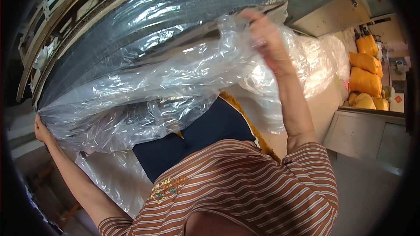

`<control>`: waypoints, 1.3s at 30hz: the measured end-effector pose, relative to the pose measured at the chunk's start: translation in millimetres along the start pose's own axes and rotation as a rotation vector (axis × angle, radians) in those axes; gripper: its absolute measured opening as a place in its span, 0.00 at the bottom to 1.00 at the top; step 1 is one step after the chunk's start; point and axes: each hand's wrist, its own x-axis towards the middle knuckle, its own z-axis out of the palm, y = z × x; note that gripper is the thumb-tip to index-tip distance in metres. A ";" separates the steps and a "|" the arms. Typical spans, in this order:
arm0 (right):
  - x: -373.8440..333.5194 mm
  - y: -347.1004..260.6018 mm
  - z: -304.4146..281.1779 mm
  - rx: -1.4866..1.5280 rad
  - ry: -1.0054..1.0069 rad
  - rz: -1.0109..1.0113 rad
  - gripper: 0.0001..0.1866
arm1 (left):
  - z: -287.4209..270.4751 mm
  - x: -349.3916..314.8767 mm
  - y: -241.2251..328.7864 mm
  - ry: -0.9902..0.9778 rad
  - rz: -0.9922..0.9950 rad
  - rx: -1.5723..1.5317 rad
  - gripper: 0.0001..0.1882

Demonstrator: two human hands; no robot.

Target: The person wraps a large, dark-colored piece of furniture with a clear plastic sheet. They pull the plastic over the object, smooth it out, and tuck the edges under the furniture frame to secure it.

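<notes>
A wide sheet of clear plastic (175, 72) stretches between my two hands, wrinkled and shiny. It lies partly over a large dark grey slab-like thing (197, 0) whose kind I cannot make out. At the far left, my left hand (41, 130) is closed on the gathered edge of the sheet, next to the slab's near left corner. My right hand (267, 41), raised near the slab's right end and blurred by motion, has its fingers bent around the sheet's other side. Loose folds of the plastic hang in front of my dark blue clothing.
A wooden frame with slots (57, 22) runs along the upper left. More bunched clear plastic (315, 59) lies to the right. Beyond it stand stacked orange bundles (365, 81) and a pale cabinet (356, 133). A wooden panel (330, 15) is at the upper right.
</notes>
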 end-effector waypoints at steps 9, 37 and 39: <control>64.5 4.4 -102.0 -1.102 0.491 -0.620 0.09 | 11.1 -6.5 9.9 -0.039 -0.017 -0.061 0.23; 225.0 -10.7 -90.5 -0.870 -0.099 -0.006 0.14 | -24.1 -26.9 -8.2 -0.162 0.124 0.128 0.22; 230.8 -10.7 -79.7 -0.851 -0.010 -0.038 0.10 | -27.4 -27.7 -9.9 -0.171 0.119 0.131 0.22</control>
